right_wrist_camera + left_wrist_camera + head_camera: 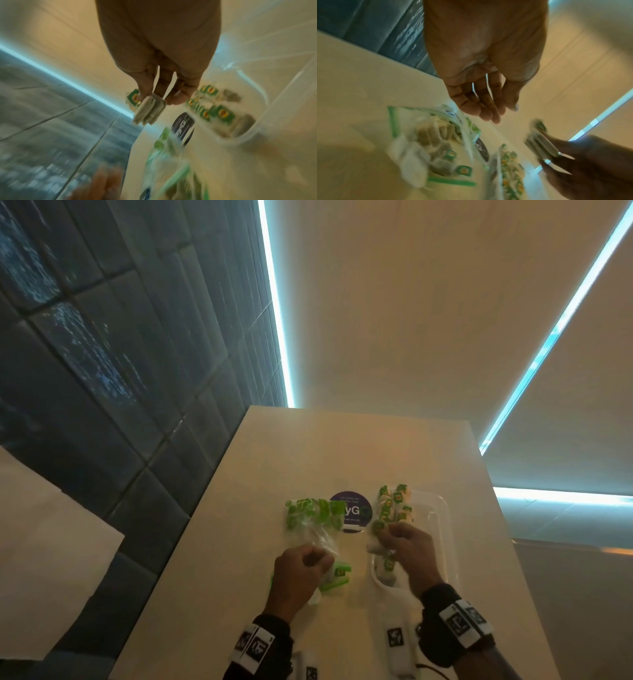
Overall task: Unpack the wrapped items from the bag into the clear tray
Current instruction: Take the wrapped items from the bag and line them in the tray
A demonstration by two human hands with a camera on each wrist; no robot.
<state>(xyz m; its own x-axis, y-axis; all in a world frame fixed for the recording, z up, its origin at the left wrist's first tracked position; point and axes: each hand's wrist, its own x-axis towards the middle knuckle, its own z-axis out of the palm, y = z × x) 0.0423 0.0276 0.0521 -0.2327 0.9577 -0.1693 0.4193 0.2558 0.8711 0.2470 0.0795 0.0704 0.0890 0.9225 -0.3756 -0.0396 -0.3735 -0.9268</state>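
Note:
A clear plastic bag with green print lies on the pale table, wrapped tea bags showing inside it. My left hand hovers over its near end. In the left wrist view its fingers hang loosely curled and hold nothing. A clear tray stands to the right, with several green-labelled wrapped items in it. My right hand is at the tray's left rim. It pinches a small stack of wrapped items between thumb and fingers.
A round dark purple sticker sits on the table between bag and tray. The table's left edge drops to a dark tiled floor. A white marker-tagged device lies near the front edge by my right wrist.

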